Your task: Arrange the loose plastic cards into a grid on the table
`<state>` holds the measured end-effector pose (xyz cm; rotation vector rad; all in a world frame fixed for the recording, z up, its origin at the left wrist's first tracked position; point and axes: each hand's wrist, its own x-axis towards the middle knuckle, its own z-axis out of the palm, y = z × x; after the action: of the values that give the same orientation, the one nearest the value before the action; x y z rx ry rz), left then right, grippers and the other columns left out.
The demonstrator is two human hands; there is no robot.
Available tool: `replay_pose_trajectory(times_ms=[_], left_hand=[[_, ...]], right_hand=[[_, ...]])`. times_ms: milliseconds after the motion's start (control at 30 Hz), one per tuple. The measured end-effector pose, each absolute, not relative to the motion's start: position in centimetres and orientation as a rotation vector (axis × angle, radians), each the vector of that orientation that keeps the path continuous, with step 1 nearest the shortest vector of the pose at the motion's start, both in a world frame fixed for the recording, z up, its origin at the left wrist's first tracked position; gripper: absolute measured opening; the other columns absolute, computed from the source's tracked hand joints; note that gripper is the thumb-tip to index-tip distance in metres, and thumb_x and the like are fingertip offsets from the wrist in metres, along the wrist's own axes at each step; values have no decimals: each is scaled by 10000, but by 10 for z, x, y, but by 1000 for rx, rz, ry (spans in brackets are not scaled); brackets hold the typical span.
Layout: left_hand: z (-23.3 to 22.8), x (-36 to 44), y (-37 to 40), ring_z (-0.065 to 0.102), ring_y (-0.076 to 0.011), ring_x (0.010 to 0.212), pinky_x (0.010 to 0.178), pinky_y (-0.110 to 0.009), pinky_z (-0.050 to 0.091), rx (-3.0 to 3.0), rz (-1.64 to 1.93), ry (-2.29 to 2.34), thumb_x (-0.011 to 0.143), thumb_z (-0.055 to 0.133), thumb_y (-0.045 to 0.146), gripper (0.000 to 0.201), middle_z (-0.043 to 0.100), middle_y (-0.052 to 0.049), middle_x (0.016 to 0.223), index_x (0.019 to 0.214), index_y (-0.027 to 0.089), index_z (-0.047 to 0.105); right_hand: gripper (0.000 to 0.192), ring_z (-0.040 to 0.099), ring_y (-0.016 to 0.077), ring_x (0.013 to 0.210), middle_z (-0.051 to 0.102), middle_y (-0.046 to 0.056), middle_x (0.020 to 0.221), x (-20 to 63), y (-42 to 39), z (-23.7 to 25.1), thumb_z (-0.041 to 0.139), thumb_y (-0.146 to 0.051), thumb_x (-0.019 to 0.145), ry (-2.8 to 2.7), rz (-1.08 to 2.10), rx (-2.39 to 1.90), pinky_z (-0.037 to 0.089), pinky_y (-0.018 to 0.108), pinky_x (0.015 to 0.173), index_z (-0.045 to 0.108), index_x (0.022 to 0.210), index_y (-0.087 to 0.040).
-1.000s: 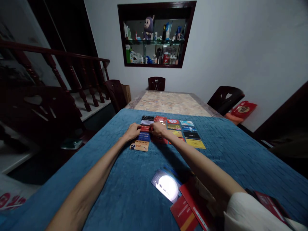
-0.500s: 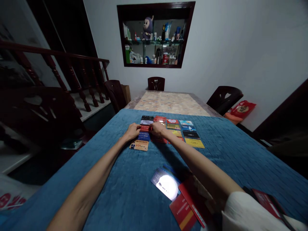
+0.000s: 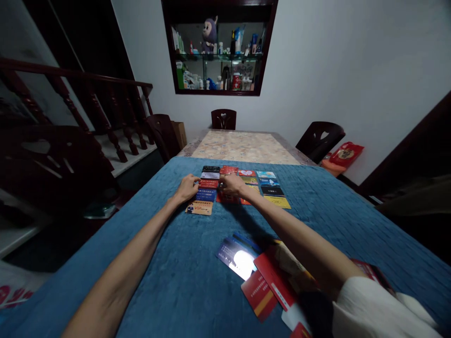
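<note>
Head view, left hand (image 3: 187,187) and right hand (image 3: 232,184) — fingers on card rows (image 3: 243,188), blue cloth (image 3: 176,263)

"What's on the arms from my view?"

"Both forearms are bare down to the left hand (image 3: 186,188) and right hand (image 3: 232,184). No watch or rings that I can make out."

"Any clothing?"

"A white sleeve (image 3: 373,307) at my right upper arm."

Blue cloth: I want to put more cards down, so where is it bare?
The blue cloth is bare right of the card rows, left of the VIP card by the left hand, and between both forearms. It is crowded at the rows under the right hand and at the loose pile.
</note>
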<state>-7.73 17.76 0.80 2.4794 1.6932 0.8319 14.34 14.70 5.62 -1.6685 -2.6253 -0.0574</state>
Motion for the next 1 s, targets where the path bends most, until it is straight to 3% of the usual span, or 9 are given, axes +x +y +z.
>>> replay_pose_trajectory(times_ms=[400, 700, 1000], left_hand=[[25, -43, 123, 612, -245, 965, 923, -387, 508, 2764, 840, 1299, 828, 556, 155, 236, 695, -94, 983, 935, 159, 767], [27, -31, 47, 578, -229, 1028, 942, -379, 491, 2727, 677, 955, 866, 614, 201, 180, 678, -78, 1037, 1001, 180, 732], [30, -30, 4, 529, -265, 1148, 1063, -434, 412, 2641, 402, 702, 786, 759, 306, 385, 632, -100, 1208, 1142, 187, 671]], right_hand=[[312, 552, 286, 1154, 681, 100, 1226, 187, 90, 57, 592, -297, 908, -2657, -76, -1565, 425, 339, 871, 707, 1187, -216], [262, 543, 268, 1067, 697, 96, 1146, 209, 38, 51, 610, -260, 904, -2643, 55, -1382, 373, 359, 855, 716, 1137, -206], [228, 537, 243, 1017, 696, 75, 1077, 212, -4, 47, 673, -329, 892, -2742, 240, -1194, 344, 336, 786, 715, 1094, -232]])
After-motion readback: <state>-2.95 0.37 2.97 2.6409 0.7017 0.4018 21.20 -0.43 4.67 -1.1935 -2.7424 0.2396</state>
